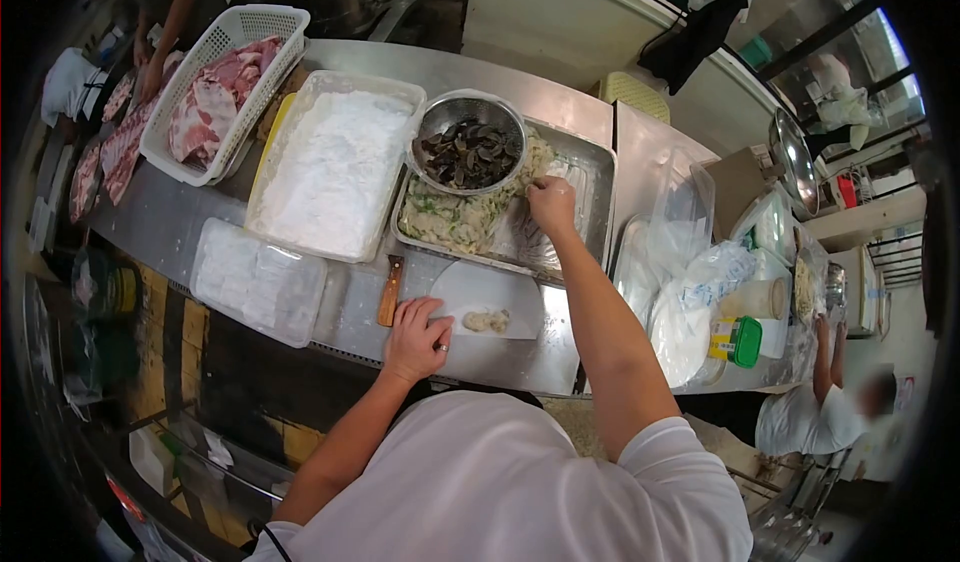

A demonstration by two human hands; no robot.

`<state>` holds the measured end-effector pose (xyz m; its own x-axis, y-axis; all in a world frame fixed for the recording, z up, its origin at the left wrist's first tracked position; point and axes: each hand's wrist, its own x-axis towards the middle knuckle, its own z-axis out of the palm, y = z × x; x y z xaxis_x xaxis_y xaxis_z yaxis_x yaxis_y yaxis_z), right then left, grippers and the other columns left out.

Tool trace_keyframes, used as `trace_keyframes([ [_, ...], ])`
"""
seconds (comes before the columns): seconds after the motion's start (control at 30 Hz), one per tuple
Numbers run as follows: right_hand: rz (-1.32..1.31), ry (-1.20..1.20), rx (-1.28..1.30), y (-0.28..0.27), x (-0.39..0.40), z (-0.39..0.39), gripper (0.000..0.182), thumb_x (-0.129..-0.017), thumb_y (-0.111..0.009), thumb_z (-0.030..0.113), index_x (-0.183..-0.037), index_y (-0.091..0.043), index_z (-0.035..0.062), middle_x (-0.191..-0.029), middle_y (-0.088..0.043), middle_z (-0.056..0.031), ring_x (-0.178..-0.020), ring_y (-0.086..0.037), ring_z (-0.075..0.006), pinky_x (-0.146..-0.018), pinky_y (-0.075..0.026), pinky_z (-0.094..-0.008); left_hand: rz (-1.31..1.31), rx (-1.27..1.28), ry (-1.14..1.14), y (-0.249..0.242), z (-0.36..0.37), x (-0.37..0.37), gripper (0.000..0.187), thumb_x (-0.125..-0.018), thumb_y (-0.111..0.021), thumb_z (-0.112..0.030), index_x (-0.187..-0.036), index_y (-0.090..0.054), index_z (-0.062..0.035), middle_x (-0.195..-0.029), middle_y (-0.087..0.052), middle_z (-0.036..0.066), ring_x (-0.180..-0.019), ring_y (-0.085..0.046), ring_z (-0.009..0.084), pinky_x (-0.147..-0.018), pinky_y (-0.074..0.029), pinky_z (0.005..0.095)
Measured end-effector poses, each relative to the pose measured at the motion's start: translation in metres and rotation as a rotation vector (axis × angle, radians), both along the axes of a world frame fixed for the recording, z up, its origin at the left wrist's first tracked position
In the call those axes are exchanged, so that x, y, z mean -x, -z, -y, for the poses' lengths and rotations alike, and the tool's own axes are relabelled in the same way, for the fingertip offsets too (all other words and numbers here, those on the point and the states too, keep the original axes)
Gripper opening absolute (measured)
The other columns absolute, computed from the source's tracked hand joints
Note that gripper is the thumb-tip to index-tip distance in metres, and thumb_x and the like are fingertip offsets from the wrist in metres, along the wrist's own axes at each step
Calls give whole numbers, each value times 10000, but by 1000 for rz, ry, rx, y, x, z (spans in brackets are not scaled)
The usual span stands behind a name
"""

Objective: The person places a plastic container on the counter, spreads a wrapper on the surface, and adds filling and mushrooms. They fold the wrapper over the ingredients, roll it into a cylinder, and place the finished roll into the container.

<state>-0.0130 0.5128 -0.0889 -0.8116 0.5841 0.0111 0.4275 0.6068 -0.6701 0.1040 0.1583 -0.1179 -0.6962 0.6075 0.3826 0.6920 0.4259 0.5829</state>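
Note:
My left hand [415,338] rests on the steel table beside the wooden handle [390,291] of a tool, at the left edge of a white sheet [512,300]. Its fingers are bent but apart, and nothing shows in them. A small lump of pale filling [486,321] lies on the sheet. Over the metal tray [603,202], my right hand [552,205] has its fingers pressed together near the green-flecked filling [440,219]; what they hold, if anything, is hidden. A perforated metal bowl [468,142] of dark pieces stands on the tray's back left part.
Left of the tray are a tub of white powder [330,162], a lidded plastic box [258,280] and a white basket [288,24] of raw meat. To the right are plastic bags [715,274] and a green-lidded tub [743,342]. Co-workers [815,417] stand at both sides.

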Motion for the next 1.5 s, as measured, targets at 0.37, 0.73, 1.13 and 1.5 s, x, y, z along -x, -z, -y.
trace_keyframes([
  [0.37,-54,-114,10,-14,35,-8,399,-881,-731,150,-1240,-796,-14,-1062,-790,-290,-1022,-775,-427,-957,-600,-461,21,30,-14,-2,0,-2,248,-821,-762,-94,-1069,-761,-102,-1311,-651,134,-1292,-610,376,-1153,-436,570],
  [0.73,150,-207,-187,-36,-8,7,357,-851,-634,80,-1136,-844,37,-1049,-768,-310,-1024,-756,-474,-948,-605,-487,6,16,-15,0,0,-2,237,-822,-757,-90,-1059,-751,-103,-1302,-647,133,-1270,-610,384,-1145,-442,567],
  [1.13,395,-817,-74,-32,-43,65,410,-833,-593,39,-1181,-796,-38,-1088,-759,-329,-1074,-740,-471,-990,-589,-471,-12,-9,-11,3,0,-3,260,-793,-754,-63,-1053,-756,-87,-1296,-659,149,-1261,-611,401,-1121,-453,570],
  [1.5,384,-795,165,-72,-91,76,278,-840,-659,14,-1052,-838,-10,-1056,-788,-270,-1014,-775,-402,-933,-601,-459,7,6,-6,4,5,-5,237,-830,-751,-90,-1067,-768,-82,-1314,-654,149,-1301,-595,376,-1167,-426,555],
])
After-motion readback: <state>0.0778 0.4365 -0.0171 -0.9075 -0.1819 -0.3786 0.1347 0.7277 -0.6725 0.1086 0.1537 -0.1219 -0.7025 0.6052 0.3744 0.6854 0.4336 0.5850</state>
